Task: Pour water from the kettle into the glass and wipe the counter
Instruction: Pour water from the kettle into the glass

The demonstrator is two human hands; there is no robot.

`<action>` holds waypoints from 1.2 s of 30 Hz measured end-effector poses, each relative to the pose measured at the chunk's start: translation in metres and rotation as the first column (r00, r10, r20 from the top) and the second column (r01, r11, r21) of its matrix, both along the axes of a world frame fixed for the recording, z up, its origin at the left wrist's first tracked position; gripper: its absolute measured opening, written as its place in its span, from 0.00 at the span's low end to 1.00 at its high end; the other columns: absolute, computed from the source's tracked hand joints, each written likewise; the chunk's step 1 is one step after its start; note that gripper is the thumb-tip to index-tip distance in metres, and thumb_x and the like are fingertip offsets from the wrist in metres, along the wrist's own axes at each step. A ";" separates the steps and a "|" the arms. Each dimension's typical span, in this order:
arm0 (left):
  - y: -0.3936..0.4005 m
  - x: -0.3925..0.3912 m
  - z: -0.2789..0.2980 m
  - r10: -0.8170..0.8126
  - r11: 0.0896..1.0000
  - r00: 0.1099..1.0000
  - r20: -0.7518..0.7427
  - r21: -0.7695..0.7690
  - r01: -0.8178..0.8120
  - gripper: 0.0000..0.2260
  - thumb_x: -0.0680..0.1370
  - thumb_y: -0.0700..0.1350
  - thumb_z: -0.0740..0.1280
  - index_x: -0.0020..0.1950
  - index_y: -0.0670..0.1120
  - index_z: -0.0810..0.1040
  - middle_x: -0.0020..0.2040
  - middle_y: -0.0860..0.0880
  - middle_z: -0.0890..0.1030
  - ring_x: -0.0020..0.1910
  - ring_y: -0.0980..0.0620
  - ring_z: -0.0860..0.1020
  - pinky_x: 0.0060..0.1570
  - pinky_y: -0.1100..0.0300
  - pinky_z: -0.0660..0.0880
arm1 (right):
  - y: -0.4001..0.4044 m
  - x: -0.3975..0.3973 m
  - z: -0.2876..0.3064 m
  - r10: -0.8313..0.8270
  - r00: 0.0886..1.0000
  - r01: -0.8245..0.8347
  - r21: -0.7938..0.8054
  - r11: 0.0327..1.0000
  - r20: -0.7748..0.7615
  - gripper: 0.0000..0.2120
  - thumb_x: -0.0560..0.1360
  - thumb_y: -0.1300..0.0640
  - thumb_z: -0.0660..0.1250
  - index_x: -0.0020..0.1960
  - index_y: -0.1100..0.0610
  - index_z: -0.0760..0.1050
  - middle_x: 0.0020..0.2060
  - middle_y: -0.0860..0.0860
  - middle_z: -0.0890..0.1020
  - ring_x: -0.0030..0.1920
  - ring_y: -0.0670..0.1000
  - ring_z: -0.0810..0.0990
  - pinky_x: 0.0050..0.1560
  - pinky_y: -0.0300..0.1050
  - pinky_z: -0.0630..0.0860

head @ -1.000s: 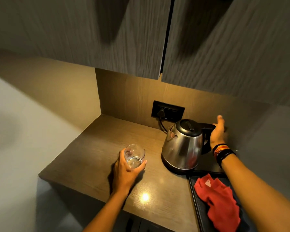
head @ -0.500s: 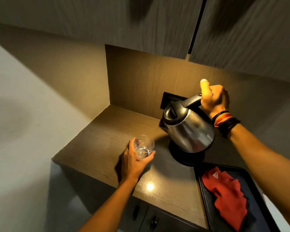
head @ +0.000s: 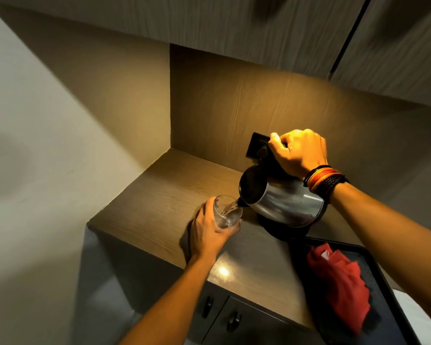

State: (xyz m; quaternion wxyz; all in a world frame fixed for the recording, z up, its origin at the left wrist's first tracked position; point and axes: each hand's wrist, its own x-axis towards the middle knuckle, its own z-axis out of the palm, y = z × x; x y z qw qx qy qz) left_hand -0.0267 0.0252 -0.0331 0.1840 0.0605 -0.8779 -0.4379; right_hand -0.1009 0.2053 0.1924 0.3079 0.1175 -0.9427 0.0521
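Right hand (head: 299, 153) grips the tilted steel kettle (head: 284, 200), pouring; left hand (head: 209, 231) clasps the part-filled glass (head: 227, 211); countertop (head: 159, 210) wiping with red cloth (head: 343, 285) remains.

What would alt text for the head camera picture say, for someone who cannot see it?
A person's right hand tips a steel kettle so water streams from its spout into a clear glass that the left hand steadies on a wooden counter. At the lower right, a red cloth lies on a dark tray.
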 end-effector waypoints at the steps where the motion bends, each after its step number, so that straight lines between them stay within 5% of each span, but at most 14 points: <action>1: 0.000 0.000 0.000 0.004 1.000 1.000 -0.005 0.006 -0.004 0.44 0.64 0.73 0.70 0.75 0.55 0.65 0.64 0.47 0.80 0.59 0.48 0.80 0.54 0.50 0.82 | -0.003 -0.003 0.005 0.005 1.000 -0.005 0.019 1.000 -0.022 0.30 0.77 0.41 0.53 0.24 0.59 0.62 0.18 0.50 0.63 0.22 0.53 0.64 0.28 0.41 0.57; 15: 0.001 -0.003 -0.001 0.047 0.999 0.994 -0.094 0.026 -0.045 0.38 0.64 0.71 0.74 0.67 0.54 0.72 0.55 0.50 0.83 0.48 0.52 0.83 0.41 0.56 0.82 | -0.003 -0.010 0.018 0.034 0.994 -0.012 0.200 0.980 -0.107 0.31 0.77 0.40 0.50 0.25 0.61 0.68 0.19 0.51 0.65 0.24 0.55 0.69 0.29 0.37 0.53; 36: -0.001 0.000 0.000 -0.001 0.994 0.986 -0.167 0.106 0.019 0.36 0.65 0.69 0.77 0.66 0.50 0.74 0.56 0.49 0.82 0.51 0.53 0.82 0.43 0.57 0.83 | -0.007 -0.013 0.022 0.059 0.992 -0.032 0.233 0.972 -0.108 0.33 0.77 0.38 0.47 0.27 0.59 0.74 0.22 0.52 0.73 0.25 0.51 0.69 0.30 0.38 0.57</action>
